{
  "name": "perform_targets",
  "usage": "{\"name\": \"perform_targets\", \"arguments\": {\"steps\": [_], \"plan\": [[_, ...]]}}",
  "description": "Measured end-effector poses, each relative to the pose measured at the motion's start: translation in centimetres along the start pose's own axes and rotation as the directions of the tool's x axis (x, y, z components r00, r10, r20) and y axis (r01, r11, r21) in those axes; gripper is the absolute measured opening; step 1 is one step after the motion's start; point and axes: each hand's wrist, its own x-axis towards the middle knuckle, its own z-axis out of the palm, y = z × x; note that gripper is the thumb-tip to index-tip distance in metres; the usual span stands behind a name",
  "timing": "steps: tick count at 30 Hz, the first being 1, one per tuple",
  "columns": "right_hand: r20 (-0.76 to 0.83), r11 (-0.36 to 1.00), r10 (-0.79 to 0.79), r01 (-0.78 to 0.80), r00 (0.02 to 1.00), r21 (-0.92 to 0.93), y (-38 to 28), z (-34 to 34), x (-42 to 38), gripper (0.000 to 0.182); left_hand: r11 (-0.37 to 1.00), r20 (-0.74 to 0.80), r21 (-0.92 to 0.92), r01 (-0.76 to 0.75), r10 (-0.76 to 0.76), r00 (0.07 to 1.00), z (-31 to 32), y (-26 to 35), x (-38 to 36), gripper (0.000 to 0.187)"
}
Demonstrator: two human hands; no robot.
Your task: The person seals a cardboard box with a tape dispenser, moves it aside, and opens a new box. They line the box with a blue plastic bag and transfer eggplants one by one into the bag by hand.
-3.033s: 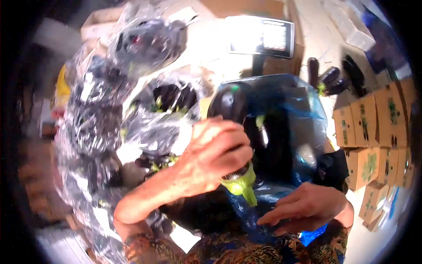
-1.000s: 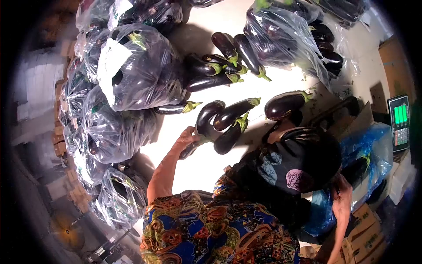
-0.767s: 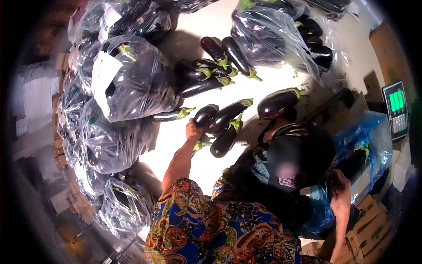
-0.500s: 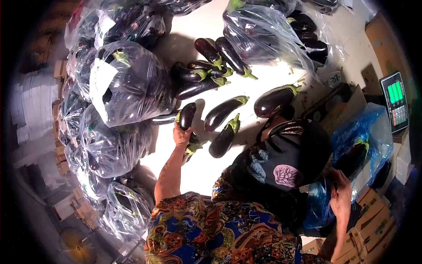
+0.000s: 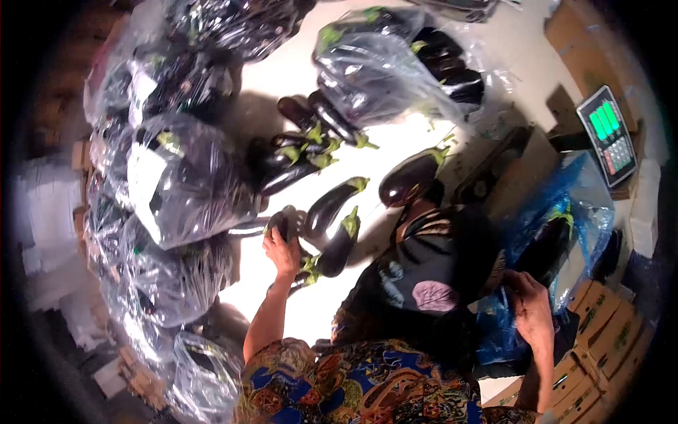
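Note:
My left hand (image 5: 284,252) has its fingers around a dark purple eggplant (image 5: 282,221) over the pale table. The hand covers part of this eggplant. Just right of it lie two loose eggplants (image 5: 336,206) with green caps, and a larger one (image 5: 412,178) is farther right. Beyond the hand is a small pile of eggplants (image 5: 289,173). My right hand (image 5: 531,305) pinches the near edge of a blue plastic bag (image 5: 592,212). Inside that bag is an eggplant (image 5: 547,247). Black printed cloth (image 5: 402,283) hides the table between my hands.
Clear bags of eggplants (image 5: 187,184) are stacked along the left side. Another open clear bag (image 5: 374,67) stands at the back. A scale display (image 5: 607,134) with green digits is at the right, above cardboard boxes (image 5: 611,332).
The view has shifted, so the table things sit lower and farther left. My left hand has tipped its eggplant and drawn it slightly towards me. My right hand stays at the blue bag.

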Motion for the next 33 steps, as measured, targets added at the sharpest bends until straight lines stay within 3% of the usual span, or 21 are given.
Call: {"name": "perform_targets", "arguments": {"steps": [1,2,4,6,8,10,12,14,16,17,18,19,21,24,27,28,29,30,31,32,33], "plan": [[0.009,1.000,0.023,-0.023,1.000,-0.007,-0.4,-0.3,0.1,0.029,0.975,-0.121,0.079,-0.207,0.215,0.969,0.4,1.1,0.8,0.061],[0.016,1.000,0.023,-0.023,1.000,0.001,-0.7,-0.6,0.3,0.030,0.956,-0.052,0.083,-0.281,0.286,0.957,-1.3,4.2,1.9,0.059],[0.040,1.000,0.021,-0.021,0.999,0.021,-1.3,-1.2,0.7,0.032,0.891,-0.050,-0.182,-0.416,0.414,0.909,-1.2,8.6,4.5,0.061],[-0.027,0.999,-0.030,0.031,0.999,0.029,-1.4,-1.3,1.1,0.034,0.785,-0.082,-0.245,-0.570,0.569,0.819,-4.2,17.1,7.0,0.065],[-0.044,0.998,-0.029,0.031,0.999,0.052,-1.3,-1.4,1.4,0.036,0.600,-0.215,-0.152,-0.785,0.755,0.619,-5.0,24.4,10.0,0.070],[-0.034,0.998,-0.033,0.035,0.999,0.059,-1.2,-1.6,1.8,0.036,0.444,-0.156,-0.029,-0.896,0.883,0.443,-6.5,31.9,12.0,0.073],[-0.023,0.997,-0.032,0.034,0.999,0.067,-0.7,-1.9,2.1,0.036,0.281,-0.107,0.166,-0.945,0.958,0.266,-5.2,37.6,14.4,0.071],[0.065,0.999,-0.031,0.028,0.997,0.037,2.1,-1.2,1.1,0.040,0.179,-0.096,0.343,-0.922,0.983,0.155,-2.4,41.2,17.2,0.061],[0.039,0.999,-0.035,0.034,0.999,0.025,3.2,-1.1,0.6,0.039,0.184,0.222,0.367,-0.912,0.935,0.278,-0.6,42.6,19.1,0.041],[0.022,0.999,-0.029,0.028,0.999,0.029,3.1,-1.5,0.8,0.035,0.134,0.546,0.311,-0.941,0.785,0.293,-0.3,42.6,19.8,0.023],[0.005,0.999,-0.022,0.022,1.000,0.034,2.9,-1.9,1.2,0.032,0.146,0.566,0.242,-0.959,0.782,0.261,0.6,41.1,19.9,0.017],[0.073,0.999,0.022,-0.024,0.997,0.028,2.5,-2.8,1.8,0.032,0.258,0.682,0.142,-0.956,0.675,0.283,2.3,39.5,20.2,0.020],[0.133,0.996,0.053,-0.063,0.990,0.069,2.8,-3.4,2.4,0.029,0.280,0.773,0.154,-0.947,0.563,0.292,0.8,37.6,18.8,0.018],[0.166,0.998,0.015,-0.025,0.986,0.057,4.0,-3.3,3.2,0.029,0.391,0.719,0.058,-0.919,0.623,0.310,-0.5,35.1,19.0,0.024],[0.212,0.998,0.012,-0.025,0.977,0.061,4.8,-3.3,3.7,0.031,0.584,0.863,-0.022,-0.812,0.421,0.279,-4.5,35.9,18.1,0.043],[0.227,0.998,0.007,-0.021,0.974,0.059,5.1,-3.1,3.8,0.032,0.526,0.875,-0.064,-0.848,0.438,0.206,-4.1,35.0,18.2,0.057],[0.243,0.998,0.005,-0.019,0.970,0.056,5.5,-3.0,3.7,0.032,0.746,0.953,-0.009,-0.666,0.209,0.221,-4.3,34.9,17.9,0.060],[0.259,0.998,0.007,-0.020,0.966,0.051,5.8,-2.9,3.5,0.033,0.893,0.986,0.095,-0.440,-0.022,0.167,-5.6,35.9,16.9,0.062],[0.267,0.998,0.009,-0.026,0.964,0.061,6.0,-2.7,3.4,0.034,0.812,0.946,-0.105,-0.574,0.259,0.195,-5.0,34.5,16.2,0.060],[0.274,0.997,0.013,-0.033,0.962,0.068,6.3,-2.5,3.3,0.034,0.653,0.796,-0.204,-0.730,0.544,0.264,-4.1,33.8,15.9,0.048],[0.285,0.996,0.018,-0.041,0.958,0.076,6.6,-2.3,3.2,0.034,0.461,0.560,-0.157,-0.874,0.770,0.305,-4.4,34.6,15.1,0.036]]}}
